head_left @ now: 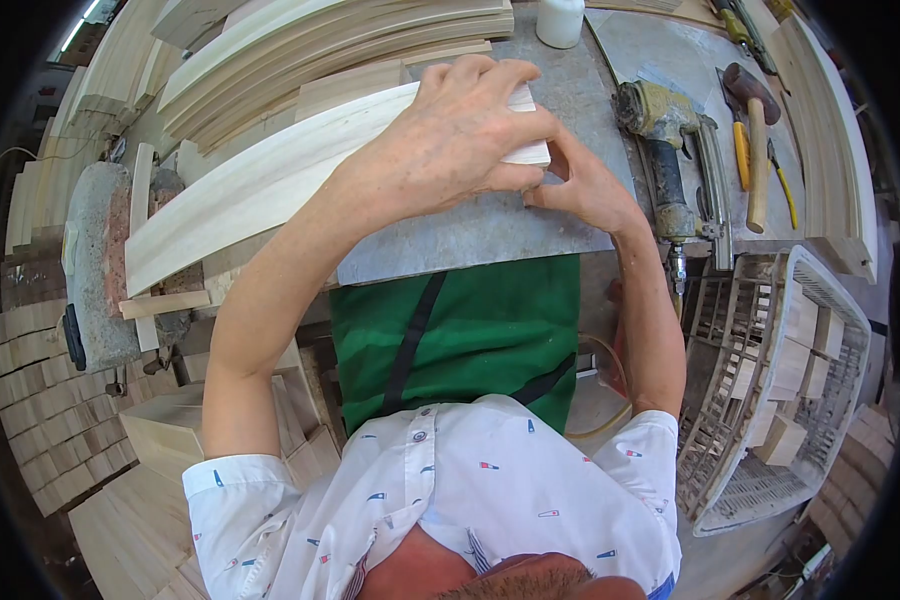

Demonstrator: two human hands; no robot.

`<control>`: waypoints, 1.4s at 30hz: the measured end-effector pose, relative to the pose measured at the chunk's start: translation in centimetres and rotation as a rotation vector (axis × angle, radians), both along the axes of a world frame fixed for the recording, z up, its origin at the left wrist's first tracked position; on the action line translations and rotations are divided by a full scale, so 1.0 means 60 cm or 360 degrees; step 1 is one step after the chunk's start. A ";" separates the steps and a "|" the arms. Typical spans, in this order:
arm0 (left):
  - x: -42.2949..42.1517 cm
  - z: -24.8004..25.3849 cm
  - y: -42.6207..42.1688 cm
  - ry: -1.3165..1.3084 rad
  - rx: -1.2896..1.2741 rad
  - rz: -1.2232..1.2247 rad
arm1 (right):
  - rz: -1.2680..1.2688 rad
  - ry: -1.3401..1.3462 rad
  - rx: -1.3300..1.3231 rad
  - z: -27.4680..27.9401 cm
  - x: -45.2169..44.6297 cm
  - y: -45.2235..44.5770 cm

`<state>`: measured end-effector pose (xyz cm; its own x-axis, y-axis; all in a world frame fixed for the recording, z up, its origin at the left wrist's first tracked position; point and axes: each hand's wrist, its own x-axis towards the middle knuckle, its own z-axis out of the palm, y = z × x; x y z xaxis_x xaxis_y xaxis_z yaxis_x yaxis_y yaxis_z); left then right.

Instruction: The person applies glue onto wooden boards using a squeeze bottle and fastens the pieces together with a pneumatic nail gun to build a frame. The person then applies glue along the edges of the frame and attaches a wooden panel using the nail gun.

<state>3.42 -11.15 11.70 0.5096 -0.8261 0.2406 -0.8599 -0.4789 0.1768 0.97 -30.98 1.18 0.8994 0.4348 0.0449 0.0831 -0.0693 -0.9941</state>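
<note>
A long pale wooden board (270, 180) lies slanted over the metal-topped bench (430, 240), its near right end under my hands. My left hand (475, 135) reaches across it from above, fingers and thumb wrapped round that end. Close beside the board's end face is my right hand (595, 190), its fingers curled in and partly hidden behind the left. Thumb and finger come together low at the bench surface; whatever they pinch is too small or covered to name. The board's far left end rests by a dusty grey machine (105, 265) with a small wood strip (165, 304) there.
Stacked boards (340, 65) fill the back left. A white bottle (560, 22) stands behind. On the right lie a nail gun (670, 150), a mallet (755, 140) and yellow-handled pliers (782, 185). A plastic crate (820, 480) holds wood blocks; more blocks (50, 400) are piled left.
</note>
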 end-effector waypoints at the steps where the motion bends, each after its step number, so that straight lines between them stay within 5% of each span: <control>1: 0.000 0.000 0.000 0.0003 -0.0001 0.0000 | 0.0003 0.0002 0.0005 -0.001 0.000 0.000; 5: -0.003 -0.003 -0.002 -0.0013 -0.0020 0.0022 | -0.0113 -0.0130 -0.0206 0.014 -0.008 -0.023; 8: -0.004 -0.003 -0.001 0.0004 -0.0037 0.0028 | -0.0705 -0.0220 -0.0550 0.077 -0.014 -0.094; 11: -0.001 -0.007 0.000 -0.0012 -0.0071 0.0023 | -0.1047 -0.0094 -0.1544 0.112 -0.016 -0.139; 14: -0.001 -0.014 0.001 -0.0004 -0.0134 0.0035 | -0.0983 -0.0142 -0.2059 0.044 -0.010 -0.155; 20: 0.001 -0.027 0.000 -0.0035 -0.0172 0.0071 | -0.1171 -0.0021 -0.2043 -0.009 0.026 -0.174; 27: -0.001 -0.023 -0.002 0.0025 -0.0149 0.0125 | -0.0915 0.0261 -0.1197 0.295 -0.059 -0.144; 34: -0.001 -0.024 0.000 0.0062 -0.0170 0.0120 | -0.0589 0.0217 -0.1427 0.407 -0.110 -0.052; 42: -0.001 -0.028 -0.001 0.0036 -0.0155 0.0140 | -0.0303 0.0113 -0.1545 0.413 -0.091 -0.026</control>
